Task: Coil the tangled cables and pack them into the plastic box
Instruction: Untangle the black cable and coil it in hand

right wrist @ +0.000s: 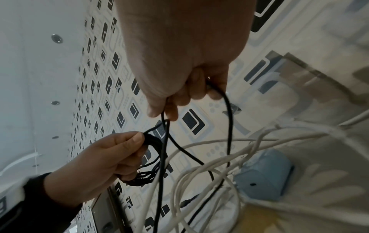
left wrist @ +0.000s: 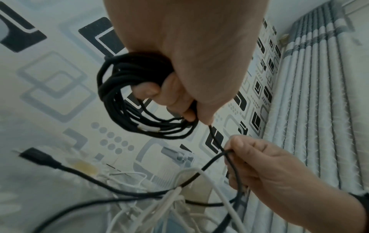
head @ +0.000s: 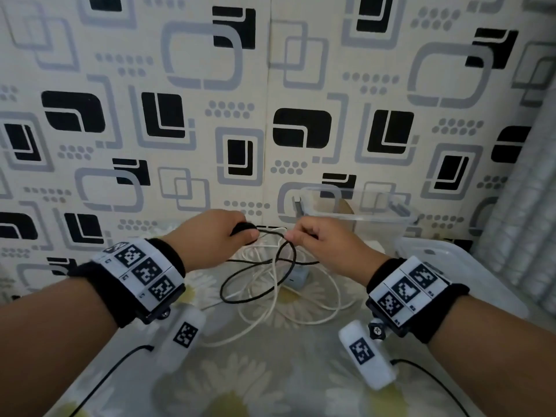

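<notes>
Cables lie tangled on the floral cloth (head: pixel 270 386) nearest the viewer, white cable (head: pixel 304 308) loops under the loose black cable (head: pixel 255 284). Above them the left hand (head: pixel 210 239) grips the black coil (left wrist: pixel 123 94), while the right hand (head: pixel 325 242) pinches the running strand. Beyond, the clear plastic box (head: pixel 358 206) stands against the patterned wall.

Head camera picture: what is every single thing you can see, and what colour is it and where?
black cable: one, black, partly coiled in the left hand, rest looping over the table
white cables: count unclear, white, tangled on the table
charger block: one, pale blue, among the white cables
plastic box: one, clear, against the wall
lid: one, clear, right of the cables
tablecloth: one, daisy print
left hand: grips the coil
right hand: pinches the black cable
</notes>
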`<act>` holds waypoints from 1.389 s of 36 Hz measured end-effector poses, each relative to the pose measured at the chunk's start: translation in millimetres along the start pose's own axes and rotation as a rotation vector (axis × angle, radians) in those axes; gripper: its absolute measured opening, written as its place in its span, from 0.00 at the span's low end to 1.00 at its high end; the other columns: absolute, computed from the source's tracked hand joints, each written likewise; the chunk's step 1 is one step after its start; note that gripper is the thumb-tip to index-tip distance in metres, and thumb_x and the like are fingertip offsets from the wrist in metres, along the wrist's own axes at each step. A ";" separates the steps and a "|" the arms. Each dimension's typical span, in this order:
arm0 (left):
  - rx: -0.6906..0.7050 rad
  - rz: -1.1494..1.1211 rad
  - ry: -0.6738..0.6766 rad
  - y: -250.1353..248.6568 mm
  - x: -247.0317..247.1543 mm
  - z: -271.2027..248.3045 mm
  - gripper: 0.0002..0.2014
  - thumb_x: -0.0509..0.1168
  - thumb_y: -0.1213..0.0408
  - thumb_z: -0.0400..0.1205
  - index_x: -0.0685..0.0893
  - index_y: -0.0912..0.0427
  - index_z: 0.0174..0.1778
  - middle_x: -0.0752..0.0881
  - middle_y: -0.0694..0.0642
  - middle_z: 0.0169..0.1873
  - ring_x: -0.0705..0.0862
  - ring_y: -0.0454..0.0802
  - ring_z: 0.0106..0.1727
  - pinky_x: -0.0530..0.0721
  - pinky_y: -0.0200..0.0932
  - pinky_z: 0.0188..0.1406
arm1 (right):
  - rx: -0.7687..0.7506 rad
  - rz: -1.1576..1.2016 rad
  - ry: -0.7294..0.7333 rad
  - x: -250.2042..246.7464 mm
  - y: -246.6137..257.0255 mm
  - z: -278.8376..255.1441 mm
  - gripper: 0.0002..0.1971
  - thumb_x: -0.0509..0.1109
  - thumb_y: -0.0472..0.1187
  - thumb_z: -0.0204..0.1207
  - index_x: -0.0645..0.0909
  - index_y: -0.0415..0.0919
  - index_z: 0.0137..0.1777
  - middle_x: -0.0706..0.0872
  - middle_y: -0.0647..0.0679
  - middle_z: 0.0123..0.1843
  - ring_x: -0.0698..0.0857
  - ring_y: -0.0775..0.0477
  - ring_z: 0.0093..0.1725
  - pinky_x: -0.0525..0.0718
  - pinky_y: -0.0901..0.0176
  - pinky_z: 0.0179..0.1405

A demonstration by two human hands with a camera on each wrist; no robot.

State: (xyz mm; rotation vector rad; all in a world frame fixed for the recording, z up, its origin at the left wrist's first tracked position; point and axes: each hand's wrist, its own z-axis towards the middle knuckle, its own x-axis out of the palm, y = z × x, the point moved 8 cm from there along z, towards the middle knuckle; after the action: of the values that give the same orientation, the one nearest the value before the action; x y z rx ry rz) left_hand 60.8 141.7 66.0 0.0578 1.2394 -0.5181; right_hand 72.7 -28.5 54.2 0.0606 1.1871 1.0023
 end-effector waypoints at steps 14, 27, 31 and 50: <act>-0.530 -0.492 -0.437 120.8 -58.0 -5.3 0.25 0.60 0.43 0.82 0.80 0.64 0.37 0.78 0.56 0.23 0.75 0.57 0.26 0.74 0.47 0.36 | 0.304 -0.285 -0.341 -92.0 -57.2 -3.1 0.25 0.57 0.54 0.85 0.78 0.34 0.37 0.80 0.43 0.31 0.77 0.45 0.32 0.70 0.56 0.31; -0.737 -0.886 -0.483 147.4 -43.5 -21.6 0.20 0.60 0.48 0.85 0.72 0.56 0.32 0.72 0.56 0.27 0.70 0.52 0.24 0.71 0.44 0.23 | 0.592 -0.455 -0.112 -109.4 -103.3 -16.5 0.19 0.58 0.46 0.85 0.78 0.38 0.35 0.81 0.41 0.39 0.78 0.44 0.36 0.69 0.57 0.31; -0.711 -1.036 -0.410 131.7 -34.4 -15.8 0.19 0.58 0.51 0.87 0.71 0.57 0.32 0.68 0.49 0.17 0.65 0.46 0.17 0.66 0.40 0.21 | 0.671 -0.629 0.195 -83.9 -105.0 -20.2 0.11 0.65 0.42 0.81 0.84 0.37 0.42 0.82 0.44 0.43 0.80 0.45 0.44 0.74 0.60 0.33; -0.494 -1.096 -0.187 35.4 -27.7 1.5 0.18 0.59 0.50 0.87 0.71 0.55 0.34 0.63 0.45 0.18 0.60 0.44 0.18 0.64 0.37 0.18 | 0.183 0.526 -0.134 -21.4 32.0 12.2 0.08 0.60 0.39 0.85 0.81 0.47 0.53 0.76 0.58 0.26 0.73 0.54 0.27 0.79 0.56 0.33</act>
State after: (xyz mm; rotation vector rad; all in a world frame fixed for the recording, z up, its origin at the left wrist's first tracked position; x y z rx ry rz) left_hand 70.2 182.0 83.4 -1.1150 1.1056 -1.0981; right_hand 62.2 -18.6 91.9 0.6010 1.1602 1.3179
